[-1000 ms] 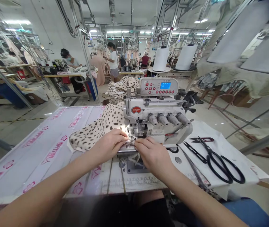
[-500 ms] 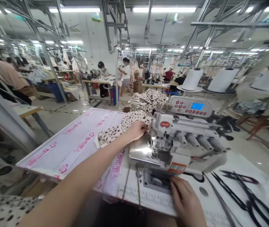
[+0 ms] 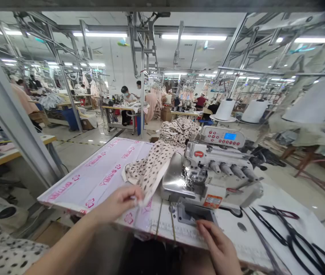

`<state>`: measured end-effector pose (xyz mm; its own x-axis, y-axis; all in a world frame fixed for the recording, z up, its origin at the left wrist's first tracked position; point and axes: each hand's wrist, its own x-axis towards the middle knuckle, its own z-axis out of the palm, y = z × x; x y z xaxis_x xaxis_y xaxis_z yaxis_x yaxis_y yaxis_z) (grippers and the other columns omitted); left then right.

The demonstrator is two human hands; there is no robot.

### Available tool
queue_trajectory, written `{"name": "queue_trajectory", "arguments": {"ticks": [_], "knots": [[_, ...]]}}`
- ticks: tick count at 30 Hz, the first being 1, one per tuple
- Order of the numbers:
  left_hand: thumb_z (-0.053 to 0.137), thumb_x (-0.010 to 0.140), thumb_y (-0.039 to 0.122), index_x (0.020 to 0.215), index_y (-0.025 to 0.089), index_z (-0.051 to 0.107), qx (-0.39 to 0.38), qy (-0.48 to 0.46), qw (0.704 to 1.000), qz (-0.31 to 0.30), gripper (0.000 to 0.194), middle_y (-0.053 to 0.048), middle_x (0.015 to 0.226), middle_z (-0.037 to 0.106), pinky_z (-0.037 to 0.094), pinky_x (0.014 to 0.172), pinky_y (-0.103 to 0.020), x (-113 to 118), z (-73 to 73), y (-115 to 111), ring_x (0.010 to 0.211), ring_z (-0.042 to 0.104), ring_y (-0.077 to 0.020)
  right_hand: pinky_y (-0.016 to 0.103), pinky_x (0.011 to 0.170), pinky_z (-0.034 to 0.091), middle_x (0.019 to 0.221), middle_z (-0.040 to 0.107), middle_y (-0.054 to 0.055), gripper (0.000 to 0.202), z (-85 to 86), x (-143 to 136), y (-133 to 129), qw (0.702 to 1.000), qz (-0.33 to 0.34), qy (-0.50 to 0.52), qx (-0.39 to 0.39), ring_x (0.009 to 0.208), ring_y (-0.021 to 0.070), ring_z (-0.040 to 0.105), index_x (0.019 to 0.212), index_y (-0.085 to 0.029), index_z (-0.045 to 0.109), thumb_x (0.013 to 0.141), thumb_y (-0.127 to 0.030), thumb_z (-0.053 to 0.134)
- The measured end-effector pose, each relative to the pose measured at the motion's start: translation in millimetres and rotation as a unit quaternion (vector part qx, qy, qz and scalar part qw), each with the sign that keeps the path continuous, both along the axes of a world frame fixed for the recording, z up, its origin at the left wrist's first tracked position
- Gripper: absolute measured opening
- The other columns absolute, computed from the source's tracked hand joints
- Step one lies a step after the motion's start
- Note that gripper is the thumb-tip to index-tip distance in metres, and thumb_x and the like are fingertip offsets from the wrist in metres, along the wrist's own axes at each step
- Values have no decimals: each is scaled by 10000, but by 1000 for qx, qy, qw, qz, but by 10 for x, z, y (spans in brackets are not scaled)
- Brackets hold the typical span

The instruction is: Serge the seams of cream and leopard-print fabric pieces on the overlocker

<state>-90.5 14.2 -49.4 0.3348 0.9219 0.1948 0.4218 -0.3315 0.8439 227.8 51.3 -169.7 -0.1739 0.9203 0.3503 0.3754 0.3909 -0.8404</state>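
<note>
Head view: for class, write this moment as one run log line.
left hand: pinching spotted cream fabric | right hand: at grey rectangular recess | white sewing machine: blue display lit | black scissors: on white sheet

The cream cloth with dark spots (image 3: 159, 158) is showing a soft, matt face. To its right, the curved silver metal plate (image 3: 175, 176) is reflecting light from a smooth, glossy surface. The white boxy sewing machine (image 3: 225, 154) is presenting a smooth casing with a slight sheen. On the left, the white sheet with pink print (image 3: 94, 172) is looking like thin plastic, creasing lightly and shining softly. Near right, the black long-handled scissors (image 3: 292, 231) are appearing smooth. Far off, the pale floor (image 3: 101, 136) is giving glossy reflections.
</note>
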Motion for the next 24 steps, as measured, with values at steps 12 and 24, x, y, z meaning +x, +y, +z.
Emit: {"name": "queue_trajectory", "arguments": {"ticks": [12,24], "knots": [[457,831,303,771,151,561,-90,-78,990,75,194,-31,772,573,422,745,-254,222,-378,-478,755,530,-132,426,820,497,1133,577,127,456,265,-1258,-155,938,148,217,-226,977,233,596,1125,-192,520,755,-452,583],[717,583,377,931,92,613,-146,-191,945,224,463,-99,896,642,448,748,-333,-327,-479,428,825,579,-236,371,853,470,1375,363,141,654,480,-2025,-270,966,260,5,-8,1124,241,486,1332,-170,350,724,-199,587]]}}
